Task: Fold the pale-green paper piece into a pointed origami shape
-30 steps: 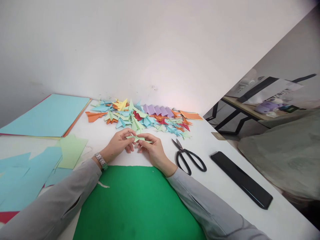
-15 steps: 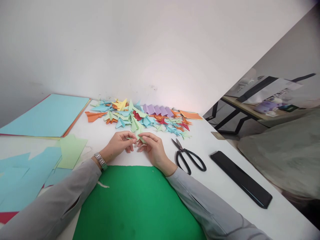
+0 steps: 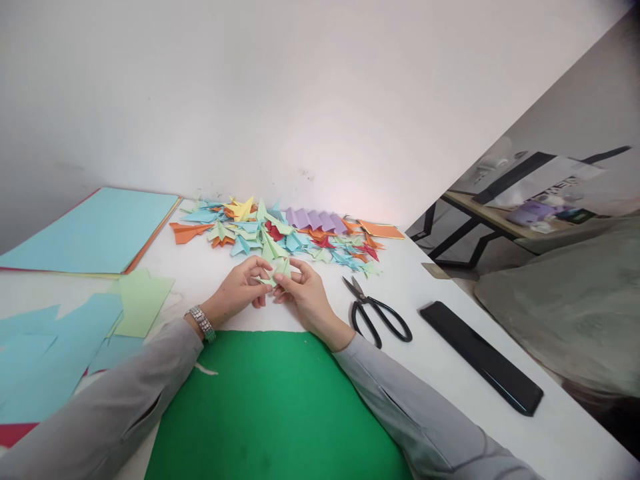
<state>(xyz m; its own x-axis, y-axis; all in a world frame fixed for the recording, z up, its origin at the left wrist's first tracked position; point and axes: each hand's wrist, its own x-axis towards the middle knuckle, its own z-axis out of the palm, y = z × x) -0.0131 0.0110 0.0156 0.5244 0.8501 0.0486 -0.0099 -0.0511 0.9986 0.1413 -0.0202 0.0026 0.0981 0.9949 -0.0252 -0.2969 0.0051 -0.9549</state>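
Observation:
Between both hands is a small light green folded paper, held just above the white table. My left hand pinches its left side between thumb and fingers. On the other side, my right hand grips it with thumb and bent fingers. The paper's lower part is partly hidden by my fingertips. Right behind it lies a pile of folded paper planes and shapes in green, blue, orange, red and yellow. A green mat lies below my wrists.
Black-handled scissors lie open to the right, beside a long black case. Blue sheets are stacked at the left, with loose green paper nearer. A purple pleated paper and orange paper lie near the wall.
The light green paper has been turned up, so more of its folded faces shows between my hands. My fingers have shifted their hold slightly; the things on the table stay put.

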